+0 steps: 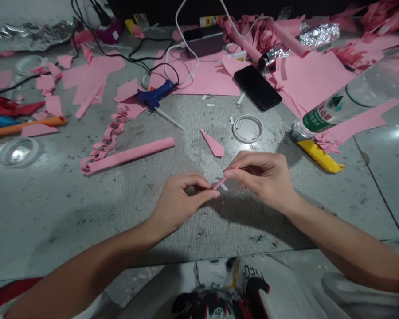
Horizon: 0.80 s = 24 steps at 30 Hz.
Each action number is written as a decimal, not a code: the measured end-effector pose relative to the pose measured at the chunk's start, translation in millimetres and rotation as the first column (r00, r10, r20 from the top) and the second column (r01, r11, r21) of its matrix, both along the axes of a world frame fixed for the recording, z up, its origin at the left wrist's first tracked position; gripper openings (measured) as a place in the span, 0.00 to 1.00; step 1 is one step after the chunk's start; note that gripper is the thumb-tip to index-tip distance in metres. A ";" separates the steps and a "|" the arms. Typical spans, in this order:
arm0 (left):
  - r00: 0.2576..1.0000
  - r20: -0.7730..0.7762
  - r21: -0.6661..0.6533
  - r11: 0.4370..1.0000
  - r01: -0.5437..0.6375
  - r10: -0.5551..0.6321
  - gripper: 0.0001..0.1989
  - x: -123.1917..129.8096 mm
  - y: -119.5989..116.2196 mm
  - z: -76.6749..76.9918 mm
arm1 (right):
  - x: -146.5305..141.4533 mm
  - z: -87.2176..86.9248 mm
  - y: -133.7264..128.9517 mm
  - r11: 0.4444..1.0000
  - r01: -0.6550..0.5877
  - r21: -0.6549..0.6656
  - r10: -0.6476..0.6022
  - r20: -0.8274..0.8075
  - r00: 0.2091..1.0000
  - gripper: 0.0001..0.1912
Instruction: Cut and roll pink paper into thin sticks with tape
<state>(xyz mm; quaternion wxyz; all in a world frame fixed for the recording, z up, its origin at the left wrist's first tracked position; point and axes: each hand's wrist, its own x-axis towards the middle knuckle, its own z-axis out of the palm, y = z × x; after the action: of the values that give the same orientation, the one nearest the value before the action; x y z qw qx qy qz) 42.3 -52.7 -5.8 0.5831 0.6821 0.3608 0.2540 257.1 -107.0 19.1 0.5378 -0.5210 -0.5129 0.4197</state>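
Note:
Between my two hands is a small, narrow piece of pink paper (221,182), held above the table near its front. My left hand (182,197) pinches its lower left end between thumb and fingertips. At the upper right end, my right hand (264,177) pinches it the same way. Just beyond the hands lies a pointed pink paper piece (213,143). A roll of white tape (248,128) rests flat behind my right hand. To the left, a pink paper tube (131,156) lies beside a folded pink paper chain (110,135).
A blue glue gun (156,94) with a glue stick lies behind the tube. A black phone (257,87) rests on pink sheets at the right. Near it a plastic bottle (339,110) lies by a yellow cutter (321,156). Cables (142,60) cross the back.

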 end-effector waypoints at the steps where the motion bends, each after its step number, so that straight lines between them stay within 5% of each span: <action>1: 1.000 -0.011 0.023 1.000 -0.008 0.009 0.06 -0.3 -0.5 0.5 | -1.1 0.0 -0.5 1.000 0.013 -0.003 -0.013 0.006 1.000 0.13; 12: 0.997 -0.038 0.219 0.974 -0.050 0.060 0.06 -0.8 -4.5 2.1 | -8.5 -1.2 -5.9 0.993 0.117 -0.013 -0.117 0.028 0.993 0.15; 19: 0.993 0.040 -0.135 0.984 0.113 -0.108 0.09 -0.6 1.7 -0.8 | 6.1 -1.2 -2.5 0.974 -0.203 -0.105 0.188 -0.132 0.973 0.12; 24: 0.999 -0.044 0.100 0.994 0.033 -0.029 0.08 -1.4 0.6 4.7 | 1.9 -2.1 -3.8 0.990 -0.048 -0.132 0.038 -0.073 0.997 0.14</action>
<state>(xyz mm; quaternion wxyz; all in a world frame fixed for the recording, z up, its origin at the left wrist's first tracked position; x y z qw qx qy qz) 40.9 -52.1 -1.2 0.5439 0.7216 0.3491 0.2482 259.0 -110.8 17.0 0.5103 -0.5296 -0.4753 0.4829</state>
